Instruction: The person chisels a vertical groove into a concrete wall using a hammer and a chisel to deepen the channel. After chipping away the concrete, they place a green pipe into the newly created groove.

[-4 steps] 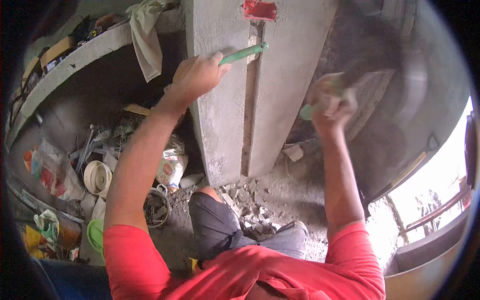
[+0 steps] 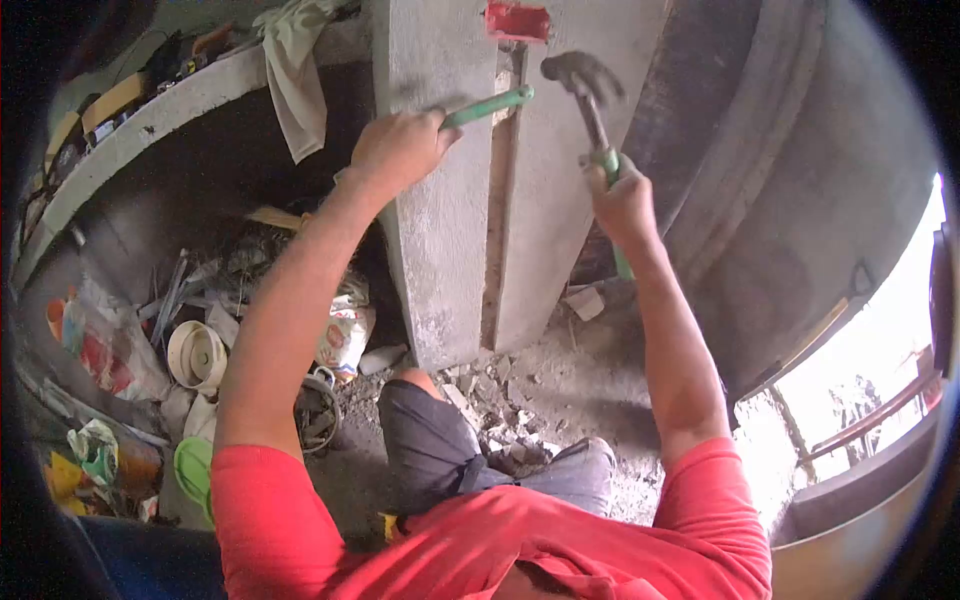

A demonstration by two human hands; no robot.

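The bar point(image 2: 488, 106) is green, the hammer point(image 2: 597, 125) has a green grip point(image 2: 611, 164) and dark head point(image 2: 577, 70); the box point(image 2: 517, 22) is red, the pillar point(image 2: 440, 200) grey, the shirt point(image 2: 470, 540) plain red.

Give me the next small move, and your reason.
Probably a short, controlled tap of the hammer onto the free end of the green rod: the right hand holds the hammer's head near that end, and the left hand grips the rod.

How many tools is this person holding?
2: a green bar in the left hand and a hammer in the right hand. Each hand hides part of its tool, but no third one shows in either.
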